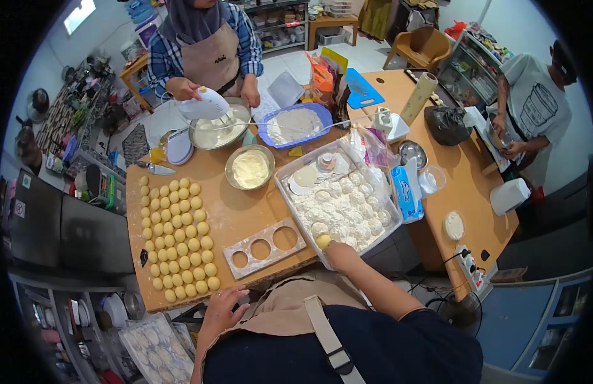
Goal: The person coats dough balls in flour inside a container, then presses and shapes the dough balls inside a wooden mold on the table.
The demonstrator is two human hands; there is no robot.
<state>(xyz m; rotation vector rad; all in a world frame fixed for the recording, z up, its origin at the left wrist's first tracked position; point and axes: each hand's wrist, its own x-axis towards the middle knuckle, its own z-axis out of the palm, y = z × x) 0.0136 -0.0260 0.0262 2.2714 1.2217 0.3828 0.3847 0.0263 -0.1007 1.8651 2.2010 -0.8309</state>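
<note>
Many round yellow dough balls (180, 240) lie in rows on the left of the wooden table (226, 221). My left hand (224, 312) is at the table's front edge, fingers apart, holding nothing, just below the balls. At the near edge of a white tray (389, 227) of flour and flour-coated rounds (338, 205), my right hand (341, 256) has its fingers closed around a yellow dough ball (323, 240). Between the hands lies a floury board with three round holes (261, 266). Pale discs (303, 181) rest in the tray's far corner.
Across the table a person (210, 51) holds an electric mixer (207, 104) over a metal bowl (220, 146). Nearby are a bowl of cream (250, 169), a blue basin of flour (295, 125) and a knife (157, 168). Another person (533, 96) works at the right.
</note>
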